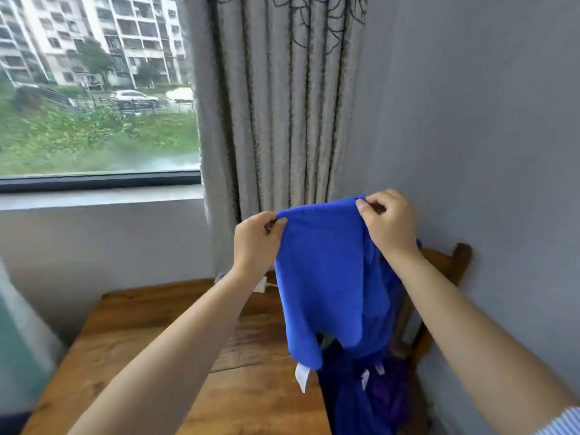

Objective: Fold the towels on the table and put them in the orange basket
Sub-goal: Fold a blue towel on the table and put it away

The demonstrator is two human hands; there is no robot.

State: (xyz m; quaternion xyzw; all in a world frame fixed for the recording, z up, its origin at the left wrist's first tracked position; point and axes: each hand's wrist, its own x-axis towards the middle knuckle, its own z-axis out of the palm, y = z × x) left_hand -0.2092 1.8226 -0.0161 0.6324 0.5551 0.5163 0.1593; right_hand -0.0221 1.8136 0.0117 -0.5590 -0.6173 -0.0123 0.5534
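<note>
We hold a blue towel (326,277) up in the air above the wooden table (150,334), its top edge pinched at one corner by our left hand (255,243) and at the other by our right hand (387,222). Darker towels (370,400) lie heaped below, beside a wooden chair (445,265).

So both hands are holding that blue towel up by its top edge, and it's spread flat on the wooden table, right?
Not quite. Both hands, left hand and right hand, do pinch the blue towel by its top edge, but it is not spread flat: the head view shows it hanging in the air above the wooden table.
</note>
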